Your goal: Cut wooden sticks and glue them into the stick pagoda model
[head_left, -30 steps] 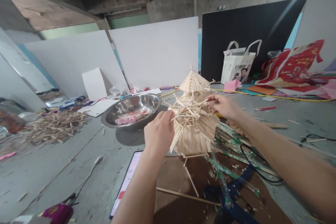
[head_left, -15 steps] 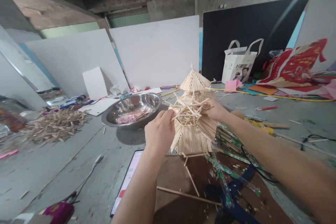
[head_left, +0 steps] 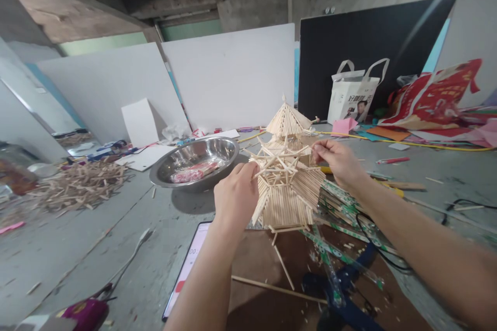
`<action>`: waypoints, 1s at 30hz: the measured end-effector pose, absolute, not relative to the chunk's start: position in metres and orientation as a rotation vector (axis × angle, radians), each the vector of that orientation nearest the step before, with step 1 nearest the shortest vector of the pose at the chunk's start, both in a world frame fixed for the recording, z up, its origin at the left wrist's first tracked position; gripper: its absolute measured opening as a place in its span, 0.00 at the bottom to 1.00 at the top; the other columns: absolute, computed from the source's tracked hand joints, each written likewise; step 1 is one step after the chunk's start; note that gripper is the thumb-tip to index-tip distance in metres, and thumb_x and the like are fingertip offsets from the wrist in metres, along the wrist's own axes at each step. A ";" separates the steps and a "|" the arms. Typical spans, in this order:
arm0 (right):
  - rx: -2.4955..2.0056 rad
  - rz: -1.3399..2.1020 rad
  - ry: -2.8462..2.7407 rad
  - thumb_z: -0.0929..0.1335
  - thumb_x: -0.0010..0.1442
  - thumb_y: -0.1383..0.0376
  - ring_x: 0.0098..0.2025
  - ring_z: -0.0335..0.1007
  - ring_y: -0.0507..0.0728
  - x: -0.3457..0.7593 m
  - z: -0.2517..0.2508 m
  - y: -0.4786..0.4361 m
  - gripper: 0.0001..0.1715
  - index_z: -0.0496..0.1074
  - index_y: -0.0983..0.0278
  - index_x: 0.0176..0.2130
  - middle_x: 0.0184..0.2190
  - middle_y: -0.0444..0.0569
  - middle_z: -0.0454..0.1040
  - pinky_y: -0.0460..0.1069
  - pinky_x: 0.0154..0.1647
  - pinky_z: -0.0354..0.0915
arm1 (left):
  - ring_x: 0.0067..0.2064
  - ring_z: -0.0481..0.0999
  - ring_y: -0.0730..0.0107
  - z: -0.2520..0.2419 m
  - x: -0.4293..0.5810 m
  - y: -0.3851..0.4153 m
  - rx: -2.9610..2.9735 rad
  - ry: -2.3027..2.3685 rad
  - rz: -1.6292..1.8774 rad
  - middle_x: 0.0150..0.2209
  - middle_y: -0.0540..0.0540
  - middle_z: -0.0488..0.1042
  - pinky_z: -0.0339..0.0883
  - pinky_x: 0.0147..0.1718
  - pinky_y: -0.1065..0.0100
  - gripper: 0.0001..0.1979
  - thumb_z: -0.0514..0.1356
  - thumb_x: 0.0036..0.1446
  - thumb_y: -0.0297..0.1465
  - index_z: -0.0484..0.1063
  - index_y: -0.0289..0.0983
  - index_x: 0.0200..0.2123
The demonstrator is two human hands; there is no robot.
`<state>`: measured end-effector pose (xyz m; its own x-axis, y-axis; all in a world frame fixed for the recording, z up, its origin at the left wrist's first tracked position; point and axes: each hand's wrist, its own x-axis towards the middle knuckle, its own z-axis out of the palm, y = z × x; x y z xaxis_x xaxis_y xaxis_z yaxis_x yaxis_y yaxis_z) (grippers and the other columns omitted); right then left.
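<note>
Stick tower set upright at the middle of the bench, its near side over the edge of a brown board. Much is judged built: the pointed roof at the back is closed up with sticks laid side by side, and the lower roof in front is covered the same way. Less finished, it seems, is the star-shaped frame above that lower roof — bare crossed sticks, gaps seen between them; whether it is fixed down cannot be told. Left hand is placed at the frame's near corner, fingers curled; their grip is hidden, so cannot be told. Right hand is held at the far corner, thumb and fingertip drawn together beside a stick end; whether it is pinched is unclear. Loose sticks are strewn on the board, unused — how many are needed cannot be judged.
</note>
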<state>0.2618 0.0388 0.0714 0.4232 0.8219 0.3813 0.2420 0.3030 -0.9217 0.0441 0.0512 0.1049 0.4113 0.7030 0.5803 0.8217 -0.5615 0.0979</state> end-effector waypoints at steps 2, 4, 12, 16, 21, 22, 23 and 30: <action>-1.334 0.475 -1.196 0.63 0.48 0.65 0.25 0.63 0.50 0.261 0.069 0.039 0.03 0.65 0.62 0.28 0.21 0.43 0.68 0.47 0.31 0.61 | 0.30 0.69 0.72 0.105 0.044 0.051 -2.464 -1.352 -0.866 0.29 0.50 0.71 0.55 0.25 0.72 0.09 0.49 0.52 0.28 0.67 0.40 0.32; -1.399 0.436 -1.345 0.65 0.45 0.66 0.31 0.65 0.52 0.259 0.064 0.042 0.08 0.67 0.63 0.31 0.28 0.45 0.70 0.48 0.36 0.61 | 0.30 0.69 0.72 0.105 0.044 0.052 -2.460 -1.350 -0.873 0.29 0.50 0.70 0.55 0.25 0.72 0.08 0.49 0.52 0.28 0.67 0.39 0.32; -1.252 0.697 -1.545 0.66 0.45 0.65 0.38 0.66 0.54 0.250 0.054 0.052 0.11 0.69 0.65 0.33 0.34 0.47 0.71 0.51 0.44 0.58 | 0.30 0.69 0.72 0.104 0.043 0.052 -2.462 -1.334 -0.892 0.29 0.50 0.71 0.56 0.26 0.73 0.08 0.49 0.52 0.28 0.67 0.39 0.32; -1.211 0.799 -1.435 0.68 0.43 0.64 0.34 0.66 0.53 0.251 0.061 0.053 0.10 0.70 0.67 0.29 0.29 0.47 0.72 0.51 0.42 0.58 | 0.30 0.69 0.72 0.103 0.044 0.052 -2.456 -1.340 -0.898 0.30 0.50 0.71 0.56 0.25 0.73 0.08 0.49 0.52 0.28 0.67 0.39 0.32; -1.096 1.007 -1.293 0.70 0.39 0.65 0.29 0.65 0.50 0.251 0.069 0.059 0.10 0.71 0.66 0.26 0.24 0.43 0.71 0.48 0.37 0.59 | 0.30 0.69 0.72 0.103 0.044 0.052 -2.462 -1.338 -0.894 0.30 0.50 0.71 0.56 0.26 0.73 0.08 0.49 0.51 0.27 0.68 0.39 0.32; -1.090 1.038 -1.266 0.71 0.38 0.65 0.28 0.65 0.50 0.251 0.069 0.060 0.10 0.71 0.66 0.26 0.24 0.43 0.72 0.48 0.36 0.59 | 0.30 0.69 0.72 0.104 0.044 0.052 -2.463 -1.340 -0.893 0.30 0.50 0.71 0.56 0.26 0.73 0.08 0.49 0.51 0.27 0.68 0.39 0.32; -1.087 1.064 -1.242 0.71 0.37 0.65 0.28 0.65 0.50 0.251 0.070 0.061 0.10 0.71 0.66 0.25 0.23 0.43 0.72 0.48 0.35 0.59 | 0.30 0.69 0.72 0.104 0.044 0.053 -2.463 -1.342 -0.893 0.30 0.50 0.71 0.56 0.26 0.73 0.09 0.49 0.51 0.27 0.68 0.39 0.32; -0.966 1.200 -1.132 0.71 0.37 0.70 0.33 0.68 0.51 0.254 0.070 0.059 0.19 0.71 0.63 0.35 0.29 0.43 0.74 0.49 0.41 0.59 | 0.30 0.69 0.72 0.104 0.043 0.053 -2.469 -1.335 -0.903 0.29 0.50 0.71 0.57 0.26 0.73 0.09 0.50 0.51 0.27 0.68 0.39 0.32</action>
<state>0.2541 0.0588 0.0704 0.0062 0.9909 0.1344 -0.1923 0.1331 -0.9723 0.0432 0.0533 0.1038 0.4080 0.6923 0.5952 0.8101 -0.5752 0.1137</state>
